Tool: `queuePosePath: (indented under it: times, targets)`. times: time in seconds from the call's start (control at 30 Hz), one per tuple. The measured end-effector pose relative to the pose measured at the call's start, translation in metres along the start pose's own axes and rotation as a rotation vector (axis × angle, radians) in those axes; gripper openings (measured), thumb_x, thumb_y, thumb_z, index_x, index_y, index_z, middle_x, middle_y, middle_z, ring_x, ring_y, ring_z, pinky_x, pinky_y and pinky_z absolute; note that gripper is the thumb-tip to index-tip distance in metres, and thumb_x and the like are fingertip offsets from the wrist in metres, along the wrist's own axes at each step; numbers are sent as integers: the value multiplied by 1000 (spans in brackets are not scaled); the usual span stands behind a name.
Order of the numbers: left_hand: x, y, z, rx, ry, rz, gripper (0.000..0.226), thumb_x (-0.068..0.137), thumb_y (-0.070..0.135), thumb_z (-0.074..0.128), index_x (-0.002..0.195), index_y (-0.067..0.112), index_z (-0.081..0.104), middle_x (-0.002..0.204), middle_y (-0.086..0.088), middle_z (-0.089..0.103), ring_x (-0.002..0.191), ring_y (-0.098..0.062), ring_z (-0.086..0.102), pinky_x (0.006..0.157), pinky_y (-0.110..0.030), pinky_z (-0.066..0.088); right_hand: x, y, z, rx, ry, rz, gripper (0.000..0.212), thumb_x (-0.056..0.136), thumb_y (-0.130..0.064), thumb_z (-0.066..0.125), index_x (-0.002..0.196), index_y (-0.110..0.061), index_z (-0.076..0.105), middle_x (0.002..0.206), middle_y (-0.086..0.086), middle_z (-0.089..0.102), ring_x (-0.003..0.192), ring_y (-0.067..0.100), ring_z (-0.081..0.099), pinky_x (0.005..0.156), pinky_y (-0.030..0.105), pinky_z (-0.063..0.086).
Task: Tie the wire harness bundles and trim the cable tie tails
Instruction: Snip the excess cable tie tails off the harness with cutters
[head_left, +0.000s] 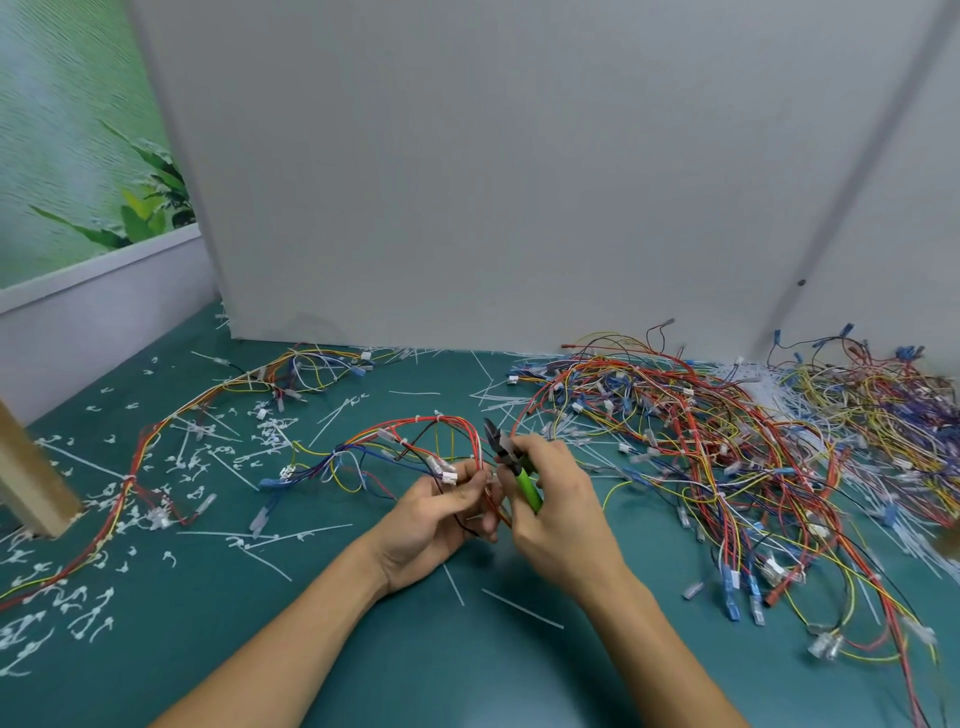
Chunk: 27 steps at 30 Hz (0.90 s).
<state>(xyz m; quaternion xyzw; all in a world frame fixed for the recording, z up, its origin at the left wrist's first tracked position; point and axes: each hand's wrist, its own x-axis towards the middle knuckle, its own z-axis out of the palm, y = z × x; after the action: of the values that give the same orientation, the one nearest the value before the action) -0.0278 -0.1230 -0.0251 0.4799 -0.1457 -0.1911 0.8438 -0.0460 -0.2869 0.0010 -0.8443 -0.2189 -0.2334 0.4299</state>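
Pinching red-wire harness (451, 423) between left hand (434, 519) fingers (470, 480); harness arching up and away, left of them. Right hand (558, 512) fingers (540, 454) curling round green-handled cutters (511, 465), blades poking up just beyond fingertips; blades gaping or closed, cannot tell. Pinch point itself hiding behind fingers. Right of fingers, big harness pile (727, 457) sprawling, running off frame edge. Left of fingers, trimmed tails (197, 457) lying scattered. Behind wrists, bare tabletop (467, 654) giving room. Beyond fingers, white panel (467, 182) standing.
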Motion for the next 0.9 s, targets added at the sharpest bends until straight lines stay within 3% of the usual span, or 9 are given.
queuePosePath:
  times: [0.13, 0.3, 0.4, 0.6, 0.8, 0.9]
  targets:
    - [-1, -1, -1, 13, 6, 7, 17, 93, 17, 58, 101, 6, 67, 86, -12, 59, 65, -20, 54, 65, -34, 51, 0, 1, -2, -22, -86, 16, 32, 85, -12, 58, 115, -19, 63, 99, -33, 49, 101, 19, 56, 89, 34, 48]
    - [-1, -1, 1, 31, 4, 1, 17, 93, 16, 57, 102, 3, 61, 86, -12, 57, 64, -19, 53, 64, -35, 51, -1, 3, -2, -41, -116, 53, 35, 84, -8, 57, 116, -22, 61, 97, -29, 50, 100, 17, 54, 88, 35, 48]
    - [-1, 0, 2, 36, 8, -3, 27, 92, 15, 57, 113, -2, 52, 85, -10, 57, 62, -17, 53, 63, -34, 52, 0, 3, -1, -44, -104, 107, 36, 87, 0, 61, 113, -23, 62, 95, -21, 58, 99, 17, 56, 88, 38, 49]
    - [-1, 2, 4, 24, 2, -21, 23, 91, 14, 57, 110, 3, 48, 86, -8, 58, 62, -17, 52, 63, -34, 52, 4, 5, -5, 1, -49, 206, 13, 97, -10, 64, 103, -22, 62, 94, -10, 68, 96, 23, 61, 85, 46, 51]
    - [-1, 4, 3, -9, 3, -27, 14, 91, 14, 58, 101, 8, 50, 87, -8, 58, 63, -18, 53, 66, -32, 52, 9, 14, -15, 31, 28, 265, 11, 98, -15, 70, 98, -23, 62, 93, -6, 71, 87, 17, 63, 80, 33, 49]
    - [-1, 3, 1, -31, 4, -25, 13, 92, 13, 58, 101, 7, 51, 87, -8, 59, 63, -17, 54, 66, -32, 53, 10, 18, -22, 28, 84, 294, 8, 98, -16, 70, 98, -22, 64, 93, -6, 71, 90, 21, 65, 82, 37, 52]
